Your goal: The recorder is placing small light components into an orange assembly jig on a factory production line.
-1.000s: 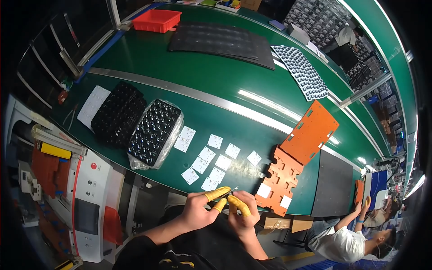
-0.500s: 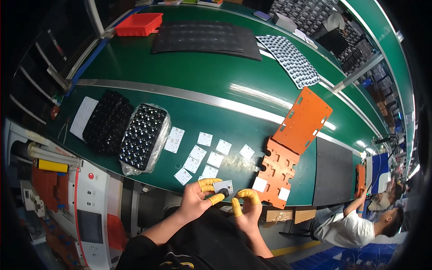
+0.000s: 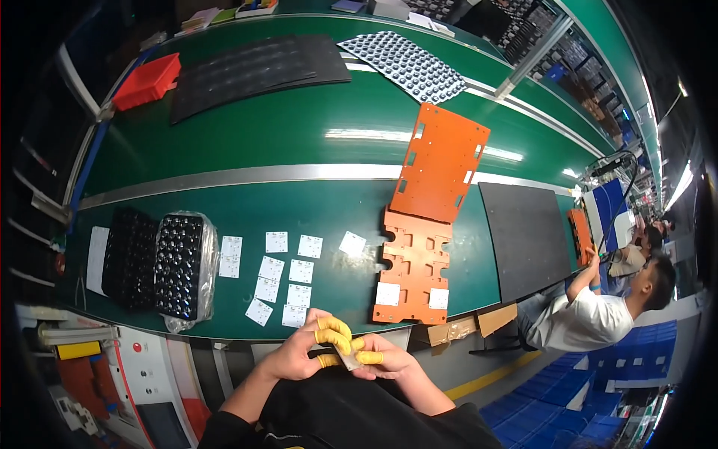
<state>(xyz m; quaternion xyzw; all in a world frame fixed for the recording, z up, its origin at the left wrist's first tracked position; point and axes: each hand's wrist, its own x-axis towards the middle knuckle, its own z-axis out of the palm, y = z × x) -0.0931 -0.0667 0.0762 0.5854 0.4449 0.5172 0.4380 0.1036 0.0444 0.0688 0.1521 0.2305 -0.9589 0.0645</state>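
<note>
My left hand (image 3: 303,350) and my right hand (image 3: 385,361) meet at the near edge of the green bench, both with yellow finger cots. Between their fingertips they pinch one small white square piece (image 3: 348,360). Just beyond the hands, several more small white squares (image 3: 278,277) lie spread on the bench. To the right of them lies an orange slotted plate (image 3: 413,268) with two white squares seated in its near pockets. A larger orange panel (image 3: 438,163) rests past it.
Black cell trays (image 3: 179,265), one in clear wrap, sit at the left beside a white sheet. A black mat (image 3: 526,236) lies right of the orange plate. Farther off are black sheets (image 3: 254,69), a red bin (image 3: 148,80) and a studded sheet. Another person (image 3: 598,313) works at right.
The view has swung so the bench sits more centred. My hands have drawn closer together near my body and now pinch the small white piece between them.
</note>
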